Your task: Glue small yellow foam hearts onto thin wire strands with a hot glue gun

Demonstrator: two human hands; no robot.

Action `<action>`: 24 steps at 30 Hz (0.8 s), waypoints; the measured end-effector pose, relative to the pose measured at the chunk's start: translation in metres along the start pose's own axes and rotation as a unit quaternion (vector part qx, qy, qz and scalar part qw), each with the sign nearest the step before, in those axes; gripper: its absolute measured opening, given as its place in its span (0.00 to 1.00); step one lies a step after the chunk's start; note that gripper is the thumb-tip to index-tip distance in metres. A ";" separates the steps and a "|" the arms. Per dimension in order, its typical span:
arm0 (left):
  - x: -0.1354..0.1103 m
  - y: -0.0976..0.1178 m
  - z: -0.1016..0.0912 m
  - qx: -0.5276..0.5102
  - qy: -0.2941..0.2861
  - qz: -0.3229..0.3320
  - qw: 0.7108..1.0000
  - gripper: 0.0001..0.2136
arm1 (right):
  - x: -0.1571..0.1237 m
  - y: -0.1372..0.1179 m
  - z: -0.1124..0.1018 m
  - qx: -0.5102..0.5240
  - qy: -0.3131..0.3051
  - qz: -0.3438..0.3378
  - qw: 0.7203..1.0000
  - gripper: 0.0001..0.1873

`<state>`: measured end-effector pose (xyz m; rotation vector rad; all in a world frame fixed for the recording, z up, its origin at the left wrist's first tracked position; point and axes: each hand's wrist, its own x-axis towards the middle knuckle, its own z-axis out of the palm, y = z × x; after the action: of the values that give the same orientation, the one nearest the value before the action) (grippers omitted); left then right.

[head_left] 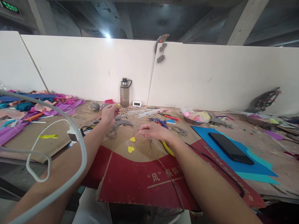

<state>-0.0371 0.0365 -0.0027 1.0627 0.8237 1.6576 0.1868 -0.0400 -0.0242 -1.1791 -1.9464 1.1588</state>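
Note:
My left hand (110,114) is raised over the far side of the cardboard, its fingertips pinching a small yellow piece (119,105). Two yellow hearts (131,149) lie on the bare brown part of the cardboard between my forearms. My right hand (152,130) hovers just beyond them with its fingers drawn together; what they hold, if anything, I cannot make out. A thin grey cord (161,162) runs from below that hand toward the front edge. Behind the right hand lies a blue glue gun (160,122), partly hidden. A grey crescent (125,122) rests between my hands.
A white cable (82,149) loops close to the camera on the left. A water bottle (124,95) and small clock (137,103) stand by the white partition. A phone (230,147) lies on blue sheets at right. Purple scraps (63,109) pile up at left.

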 end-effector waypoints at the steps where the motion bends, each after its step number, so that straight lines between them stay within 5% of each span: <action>1: 0.000 -0.001 0.000 0.006 0.003 -0.006 1.000 0.04 | 0.000 0.001 -0.005 -0.021 0.019 0.010 1.000 0.09; 5: -0.006 -0.007 0.004 0.041 -0.024 -0.024 0.999 0.07 | 0.002 0.010 -0.033 -0.119 0.232 0.024 0.965 0.10; 9: -0.015 -0.009 0.011 0.056 -0.060 -0.040 0.996 0.09 | 0.006 0.024 -0.054 -0.145 0.328 0.028 0.933 0.12; 24: -0.037 -0.013 0.031 0.105 -0.151 -0.048 0.982 0.11 | 0.013 0.031 -0.026 -0.225 0.294 -0.003 0.929 0.10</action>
<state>0.0018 0.0063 -0.0118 1.3595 0.8462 1.3071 0.2139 -0.0115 -0.0394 -1.5319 -1.7601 0.2762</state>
